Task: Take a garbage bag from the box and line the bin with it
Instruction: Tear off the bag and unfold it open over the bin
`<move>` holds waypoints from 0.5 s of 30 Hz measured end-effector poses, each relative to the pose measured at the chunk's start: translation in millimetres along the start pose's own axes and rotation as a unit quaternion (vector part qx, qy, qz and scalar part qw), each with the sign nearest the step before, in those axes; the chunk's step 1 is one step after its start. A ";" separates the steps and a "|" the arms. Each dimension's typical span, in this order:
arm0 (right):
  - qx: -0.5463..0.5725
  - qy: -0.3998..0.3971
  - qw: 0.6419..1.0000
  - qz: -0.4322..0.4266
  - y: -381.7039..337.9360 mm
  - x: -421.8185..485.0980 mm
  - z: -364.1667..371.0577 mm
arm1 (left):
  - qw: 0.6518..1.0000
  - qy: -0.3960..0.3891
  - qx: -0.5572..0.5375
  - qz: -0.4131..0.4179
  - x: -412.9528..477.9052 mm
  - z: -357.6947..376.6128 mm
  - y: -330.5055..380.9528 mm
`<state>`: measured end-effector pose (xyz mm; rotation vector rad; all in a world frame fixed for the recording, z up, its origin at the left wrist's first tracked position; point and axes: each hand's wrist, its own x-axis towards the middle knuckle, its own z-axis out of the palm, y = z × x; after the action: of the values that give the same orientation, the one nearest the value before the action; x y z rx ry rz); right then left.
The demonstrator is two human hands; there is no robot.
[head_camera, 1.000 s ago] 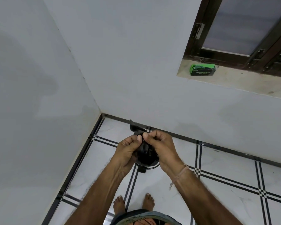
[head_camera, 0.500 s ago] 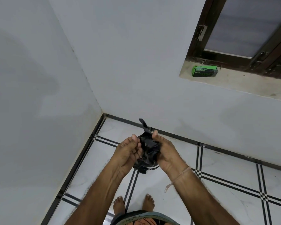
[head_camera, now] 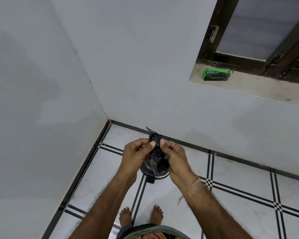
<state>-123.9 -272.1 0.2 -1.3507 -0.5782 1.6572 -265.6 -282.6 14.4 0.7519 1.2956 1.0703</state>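
A crumpled black garbage bag (head_camera: 155,152) is pinched between both my hands at chest height. My left hand (head_camera: 135,156) grips its left side with thumb and fingers. My right hand (head_camera: 173,157) grips its right side, thumb on top. A loose corner of the bag sticks up above my thumbs. Directly below my hands a small dark bin (head_camera: 149,170) stands on the floor, mostly hidden by the bag and hands. The green garbage bag box (head_camera: 216,74) lies on the window sill at the upper right, far from both hands.
I stand barefoot in a room corner. Grey walls rise to the left and ahead. The floor is white tile with black line patterns (head_camera: 231,195). A dark-framed window (head_camera: 259,31) sits above the sill (head_camera: 259,88).
My thumbs have come together on top of the bag again after my hands had spread it slightly. The view has tilted a little, shifting the box and window.
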 end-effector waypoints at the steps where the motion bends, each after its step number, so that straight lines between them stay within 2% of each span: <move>1: -0.007 0.008 1.000 -0.003 0.9 -0.3 0.1 | 1.000 -0.002 0.002 0.009 -0.8 -0.8 -0.3; 10: -0.031 0.091 0.994 -0.058 8.9 -2.5 7.5 | 0.998 0.003 0.056 0.027 -1.6 -0.3 -12.1; 15: -0.065 0.099 0.989 -0.093 15.9 -2.3 5.9 | 0.997 -0.003 0.065 0.044 -5.4 -1.6 -14.1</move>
<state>-134.8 -280.9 -9.6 -1.4871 -0.6833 1.3372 -264.1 -292.9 3.3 0.9176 1.3471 1.0598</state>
